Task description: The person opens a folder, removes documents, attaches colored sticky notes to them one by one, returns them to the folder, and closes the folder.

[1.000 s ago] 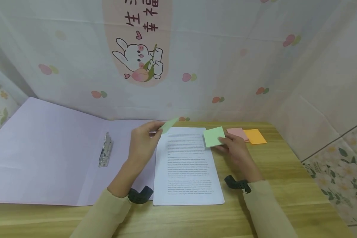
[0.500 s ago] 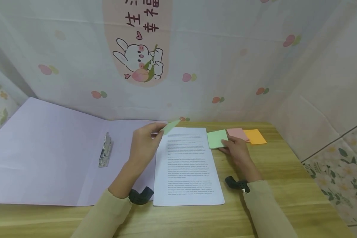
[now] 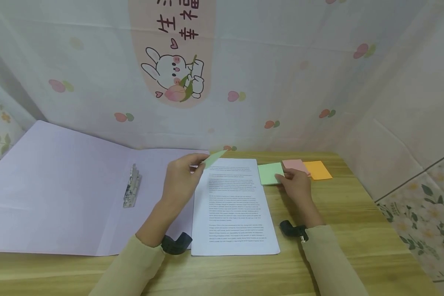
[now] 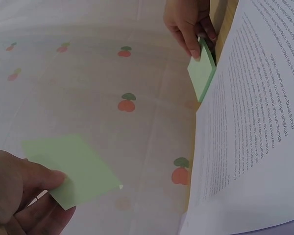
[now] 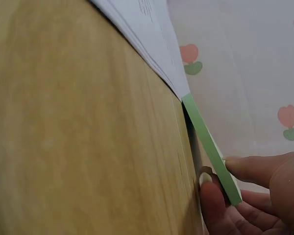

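Between thumb and fingers my left hand [image 3: 182, 174] pinches a single green sticky note [image 4: 76, 169], raised above the top of the printed pages [image 3: 233, 213]. My right hand [image 3: 297, 183] grips the green sticky note pad [image 3: 270, 173] by its right side, thumb on top and fingers beneath. In the right wrist view the pad's thick edge [image 5: 210, 147] shows, tilted just above the wood. The pad's left side is at the right edge of the pages. A pink sticky note pad [image 3: 295, 165] lies just beyond the right hand, with an orange one [image 3: 318, 169] beside it.
An open lilac folder [image 3: 66, 189] with a metal clip [image 3: 131, 187] spreads over the left of the wooden table [image 3: 229, 273], partly under the pages. A patterned cloth [image 3: 288, 82] hangs behind the table's back edge.
My right hand has lowered the green pad and moved it slightly right, off the pages' corner. The left hand with its single note has drifted slightly right.
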{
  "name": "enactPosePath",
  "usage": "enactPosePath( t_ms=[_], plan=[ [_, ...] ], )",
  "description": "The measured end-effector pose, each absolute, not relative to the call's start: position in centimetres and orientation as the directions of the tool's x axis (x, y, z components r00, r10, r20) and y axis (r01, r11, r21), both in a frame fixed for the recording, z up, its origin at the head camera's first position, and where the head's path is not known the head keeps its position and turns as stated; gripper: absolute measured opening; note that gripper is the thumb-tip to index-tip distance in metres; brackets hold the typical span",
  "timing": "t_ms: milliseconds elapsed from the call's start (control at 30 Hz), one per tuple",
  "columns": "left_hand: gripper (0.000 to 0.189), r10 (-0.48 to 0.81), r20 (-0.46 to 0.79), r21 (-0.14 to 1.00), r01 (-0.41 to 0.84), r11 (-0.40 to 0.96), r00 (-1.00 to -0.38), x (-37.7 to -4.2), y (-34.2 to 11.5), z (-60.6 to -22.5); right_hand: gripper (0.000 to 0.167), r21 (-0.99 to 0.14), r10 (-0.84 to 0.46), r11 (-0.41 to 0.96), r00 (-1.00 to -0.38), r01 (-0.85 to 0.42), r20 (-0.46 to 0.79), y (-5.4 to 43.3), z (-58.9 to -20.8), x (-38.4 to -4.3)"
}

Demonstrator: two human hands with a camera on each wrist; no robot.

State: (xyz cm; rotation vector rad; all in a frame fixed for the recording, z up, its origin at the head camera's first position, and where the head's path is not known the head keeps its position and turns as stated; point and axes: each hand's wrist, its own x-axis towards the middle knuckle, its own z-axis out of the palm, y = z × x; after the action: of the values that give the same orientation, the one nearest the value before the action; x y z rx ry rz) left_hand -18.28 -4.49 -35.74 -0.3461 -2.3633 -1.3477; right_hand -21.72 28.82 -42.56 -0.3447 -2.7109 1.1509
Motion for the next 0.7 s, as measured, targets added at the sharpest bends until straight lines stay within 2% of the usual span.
enactPosePath(
  t_ms=[333,533,700],
  plan=[
    [0.026,0.049,0.431,0.751,0.388,0.533,-0.901,-18.0,-4.27,-35.74,0.045,-0.601,0.248,0.787,-0.963,0.138,0.103,29.0,-42.49,-21.54],
    [0.027,0.051,0.419,0.739,0.374,0.56,-0.906,-17.84,-4.16,-35.61,0.038,-0.525,0.205,0.844,-0.971,0.112,0.122,29.04,-42.65,-21.56],
    [0.027,0.064,0.404,0.722,0.36,0.591,-0.913,-17.74,-4.05,-35.62,0.042,-0.514,0.197,0.85,-0.974,0.115,0.107,29.03,-42.73,-21.55]
  ],
)
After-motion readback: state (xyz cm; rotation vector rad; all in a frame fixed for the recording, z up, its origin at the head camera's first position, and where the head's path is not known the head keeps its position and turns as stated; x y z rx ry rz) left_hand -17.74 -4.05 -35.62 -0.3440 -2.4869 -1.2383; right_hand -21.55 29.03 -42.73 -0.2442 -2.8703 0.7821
